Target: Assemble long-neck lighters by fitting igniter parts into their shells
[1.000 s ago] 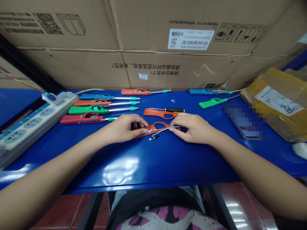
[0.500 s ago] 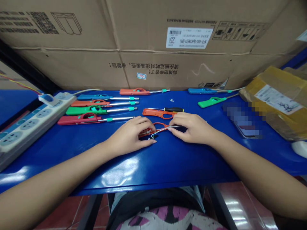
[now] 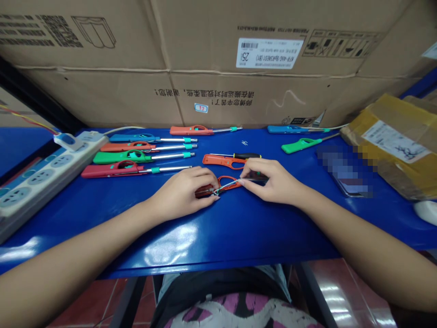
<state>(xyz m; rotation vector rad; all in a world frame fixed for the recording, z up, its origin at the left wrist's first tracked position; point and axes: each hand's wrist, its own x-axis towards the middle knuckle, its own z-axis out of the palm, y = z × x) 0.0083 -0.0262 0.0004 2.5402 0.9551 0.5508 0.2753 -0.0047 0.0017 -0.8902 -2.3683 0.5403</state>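
My left hand (image 3: 184, 195) is curled over the body of an opened orange lighter casing (image 3: 204, 191) lying on the blue table. Its thumb and fingers close around small inner parts and a loop of thin wire (image 3: 216, 192). The casing's trigger ring (image 3: 228, 182) shows between my hands. With thumb and forefinger, my right hand (image 3: 269, 180) pinches the far end of the pale wire, pulled straight above the ring. Something dark lies under its palm, partly hidden. Just behind sits another orange casing half (image 3: 221, 160), touching or close to a black-and-yellow screwdriver (image 3: 247, 156).
Several long-necked lighters, including a red one (image 3: 112, 170), lie at the left beside a power strip (image 3: 41, 177). A green lighter (image 3: 300, 145), a phone (image 3: 348, 173) and a taped parcel (image 3: 392, 146) are at the right. A big cardboard box (image 3: 205, 54) stands behind.
My left thumb has moved up against the wires and parts, near the fingertips. My right hand has shifted slightly, its fingers lifting, and the wire now runs taut above the ring.
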